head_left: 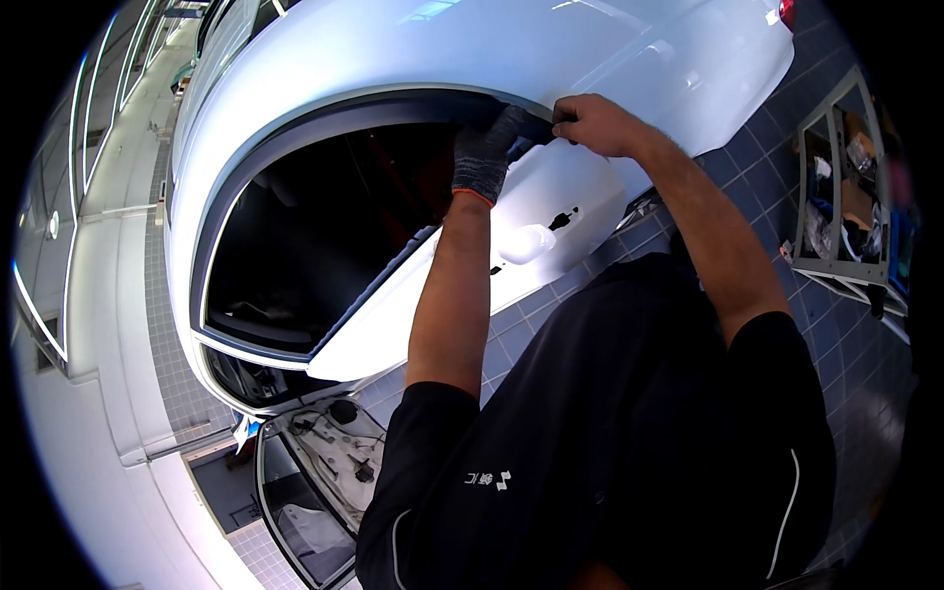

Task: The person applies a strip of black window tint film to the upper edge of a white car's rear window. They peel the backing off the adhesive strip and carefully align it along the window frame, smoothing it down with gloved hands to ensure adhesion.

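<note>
A white car (442,59) stands in front of me, its side window opening (315,226) dark and bordered by a black frame (324,113). My left hand (484,157), in a grey knit glove with an orange cuff, reaches into the rear corner of this opening. Its fingers lie against the dark frame and are hard to make out. Bare and closed in a pinch, my right hand (593,125) is just right of it, at the frame's outer corner. What lies between its fingertips is hidden. Below both hands is the white door panel (590,192) with a door handle (528,244) and a dark cutout.
On the right stands a grey shelf rack (848,265) holding parts and bags. A detached car door (329,462) with its inner side exposed stands at the lower left. Dark tiles (757,177) cover the floor beside the car. A light strip (98,118) runs at the far left.
</note>
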Demonstrator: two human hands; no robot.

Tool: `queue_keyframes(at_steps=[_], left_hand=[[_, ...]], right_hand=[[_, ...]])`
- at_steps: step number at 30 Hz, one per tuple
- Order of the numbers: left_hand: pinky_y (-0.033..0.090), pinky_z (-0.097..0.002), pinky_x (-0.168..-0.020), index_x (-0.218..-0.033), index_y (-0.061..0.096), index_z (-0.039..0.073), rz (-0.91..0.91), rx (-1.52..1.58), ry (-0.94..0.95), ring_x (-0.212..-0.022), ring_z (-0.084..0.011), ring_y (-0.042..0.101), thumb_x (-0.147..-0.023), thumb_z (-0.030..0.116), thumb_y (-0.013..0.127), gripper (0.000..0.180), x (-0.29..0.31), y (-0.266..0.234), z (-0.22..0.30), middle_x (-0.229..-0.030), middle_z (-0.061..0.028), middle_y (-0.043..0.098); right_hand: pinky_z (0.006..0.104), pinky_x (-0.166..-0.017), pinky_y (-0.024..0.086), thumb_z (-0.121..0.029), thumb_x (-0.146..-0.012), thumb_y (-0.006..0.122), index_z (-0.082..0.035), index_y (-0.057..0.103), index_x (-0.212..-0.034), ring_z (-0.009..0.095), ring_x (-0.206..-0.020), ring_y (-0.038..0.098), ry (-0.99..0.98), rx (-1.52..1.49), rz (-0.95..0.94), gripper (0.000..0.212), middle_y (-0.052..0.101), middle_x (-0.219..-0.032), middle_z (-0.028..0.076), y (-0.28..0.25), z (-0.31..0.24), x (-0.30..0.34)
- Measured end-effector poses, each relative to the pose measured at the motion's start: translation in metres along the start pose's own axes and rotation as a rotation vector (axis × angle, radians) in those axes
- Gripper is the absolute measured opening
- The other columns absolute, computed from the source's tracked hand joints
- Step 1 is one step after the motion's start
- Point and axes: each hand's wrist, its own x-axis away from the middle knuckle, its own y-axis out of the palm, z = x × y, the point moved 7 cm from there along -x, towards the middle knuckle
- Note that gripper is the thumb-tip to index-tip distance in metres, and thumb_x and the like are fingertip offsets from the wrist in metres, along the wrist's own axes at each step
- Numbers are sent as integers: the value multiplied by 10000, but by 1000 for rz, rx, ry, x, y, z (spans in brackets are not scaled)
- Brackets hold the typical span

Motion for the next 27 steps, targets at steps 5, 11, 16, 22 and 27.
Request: queue_keyframes(at_steps=[5,11,16,22,27], left_hand=[[611,-380,-871,-1232,680,5,72,358,106,-1025,-264,727,-947,228,778,375,-7,-76,20,-1167,-106,724],[641,-392,-886,-1205,675,-34,139,420,148,-975,-253,724,-931,295,799,446,1,-84,68,-1129,-144,721],[589,-386,-828,-1096,718,-21,110,68,113,-904,-242,709,-936,267,773,334,-15,-57,21,-1017,-113,733],[554,-316,-787,-1022,764,-22,55,64,-84,-839,-167,700,-937,246,765,281,-10,-13,-1,-942,-80,753],[536,-294,-789,-1038,780,-27,-106,-327,4,-859,-125,692,-923,268,784,316,-2,13,4,-969,-63,770]], right_hand=[[426,-818,518,-229,-913,656,-1,706,-1023,307,-869,678,-10,-2,-17,257,719,-920,161,4,-8,-2],[421,-816,519,-231,-912,656,-9,709,-1022,295,-856,679,40,-21,1,253,718,-904,155,-1,-2,1],[430,-835,519,-234,-902,657,-11,709,-1019,319,-883,680,41,8,-14,257,718,-936,173,2,-3,-1],[453,-878,520,-238,-890,647,-19,711,-1021,381,-975,672,-38,79,70,263,719,-1019,202,5,-1,-4],[461,-888,526,-227,-875,640,-29,717,-1028,383,-993,679,-32,119,85,262,725,-1033,208,4,-1,-4]])
